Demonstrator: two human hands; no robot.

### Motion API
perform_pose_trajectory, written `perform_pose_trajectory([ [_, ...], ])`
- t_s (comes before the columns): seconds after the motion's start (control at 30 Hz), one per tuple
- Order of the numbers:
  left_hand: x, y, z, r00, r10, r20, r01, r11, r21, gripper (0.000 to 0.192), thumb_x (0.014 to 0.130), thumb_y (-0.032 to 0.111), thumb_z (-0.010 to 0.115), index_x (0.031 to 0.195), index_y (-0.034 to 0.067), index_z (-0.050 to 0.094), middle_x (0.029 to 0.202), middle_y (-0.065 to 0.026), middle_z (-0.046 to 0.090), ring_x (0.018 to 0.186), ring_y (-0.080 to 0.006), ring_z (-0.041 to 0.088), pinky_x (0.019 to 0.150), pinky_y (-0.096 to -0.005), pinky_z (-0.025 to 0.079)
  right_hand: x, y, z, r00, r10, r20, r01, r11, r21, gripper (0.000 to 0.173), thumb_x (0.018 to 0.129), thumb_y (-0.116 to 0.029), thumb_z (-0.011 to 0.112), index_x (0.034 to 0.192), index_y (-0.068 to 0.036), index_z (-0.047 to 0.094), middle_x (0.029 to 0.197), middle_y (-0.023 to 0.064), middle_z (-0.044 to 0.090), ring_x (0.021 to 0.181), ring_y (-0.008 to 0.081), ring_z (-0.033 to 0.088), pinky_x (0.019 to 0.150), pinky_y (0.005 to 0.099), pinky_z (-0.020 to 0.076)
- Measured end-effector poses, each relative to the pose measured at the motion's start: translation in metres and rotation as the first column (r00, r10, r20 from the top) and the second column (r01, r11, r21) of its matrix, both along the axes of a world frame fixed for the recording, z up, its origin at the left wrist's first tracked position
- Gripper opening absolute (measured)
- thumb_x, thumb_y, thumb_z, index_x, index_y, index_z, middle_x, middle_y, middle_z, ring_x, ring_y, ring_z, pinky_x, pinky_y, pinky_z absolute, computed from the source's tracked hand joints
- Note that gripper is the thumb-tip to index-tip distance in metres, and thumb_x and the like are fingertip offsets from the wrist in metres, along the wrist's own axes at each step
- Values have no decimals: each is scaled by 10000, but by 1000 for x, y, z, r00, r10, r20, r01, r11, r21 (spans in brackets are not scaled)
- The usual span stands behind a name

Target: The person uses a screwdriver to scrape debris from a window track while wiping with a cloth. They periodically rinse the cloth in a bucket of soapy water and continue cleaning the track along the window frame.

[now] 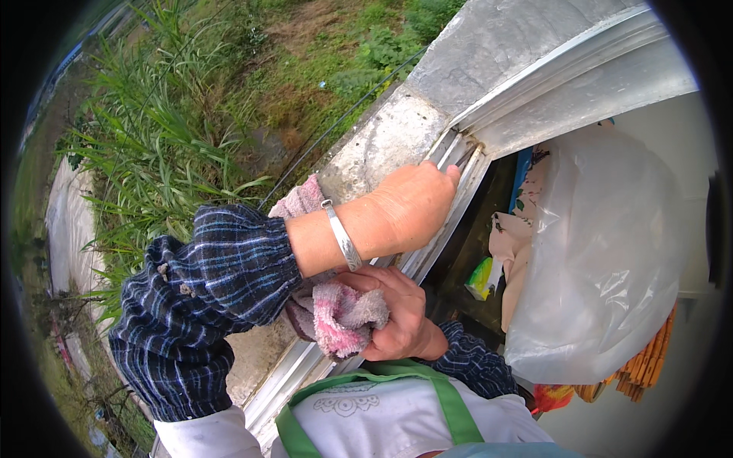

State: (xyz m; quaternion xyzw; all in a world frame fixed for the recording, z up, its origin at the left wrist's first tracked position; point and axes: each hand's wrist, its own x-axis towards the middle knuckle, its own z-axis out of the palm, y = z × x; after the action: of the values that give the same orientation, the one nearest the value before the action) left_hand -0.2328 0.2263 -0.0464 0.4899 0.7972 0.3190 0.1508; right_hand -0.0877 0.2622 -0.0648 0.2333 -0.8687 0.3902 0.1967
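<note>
My left hand (pixel 409 206), a silver bracelet (pixel 342 237) on its wrist, reaches across a metal sliding-window track (pixel 426 257). Its fingers are curled down at the track near the frame's corner; what they hold, if anything, is hidden. A thin dark piece (pixel 474 153) shows in the track just past the fingertips. Closer to my body, below the left forearm, my right hand (pixel 401 312) grips a bunched pink and grey terry cloth rag (pixel 346 318). More pink towelling (pixel 300 197) shows on the sill beyond the forearm; whether it is the same rag is hidden.
Outside the concrete sill (pixel 389 134) runs a dark cable (pixel 349 111), with tall grass (pixel 166 131) on the ground below. Inside, a large clear plastic bag (pixel 601 257) stands by a green and yellow packet (pixel 481 279). Orange-brown rods (pixel 647 358) are behind the bag.
</note>
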Motion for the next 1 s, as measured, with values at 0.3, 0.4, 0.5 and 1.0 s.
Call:
perform_pose_trajectory([
  [0.3,15,-36,40,992,-38,121,41,999,-22,470,863,24,541,1329,-22,500,842,-251,573,754,-418,603,677,-471,485,4,4,-10,993,-7,-116,3,999,-34,252,586,-205,767,729,-13,687,938,174,665,888,338,666,784,431,535],
  [0.4,24,-30,52,997,-77,30,81,974,-211,479,849,56,578,1313,-22,491,834,-232,600,720,-418,623,642,-475,505,8,9,-14,992,24,-126,-18,999,49,276,607,-219,754,818,-43,729,910,125,699,853,249,699,734,377,561],
  [0.5,30,-18,71,983,-182,-11,159,883,-442,495,839,91,605,1308,-10,483,837,-221,612,706,-416,640,632,-473,523,11,4,-28,987,-12,-160,18,999,34,277,624,-225,758,832,-51,700,970,127,677,896,265,679,792,408,546],
  [1.0,24,41,61,955,-141,-262,6,889,-459,435,857,79,542,1278,-31,520,772,-230,637,743,-416,649,684,-494,521,8,3,-20,988,62,-138,-85,982,-167,309,558,-174,838,648,-62,565,1181,174,574,1101,348,580,856,469,505],
])
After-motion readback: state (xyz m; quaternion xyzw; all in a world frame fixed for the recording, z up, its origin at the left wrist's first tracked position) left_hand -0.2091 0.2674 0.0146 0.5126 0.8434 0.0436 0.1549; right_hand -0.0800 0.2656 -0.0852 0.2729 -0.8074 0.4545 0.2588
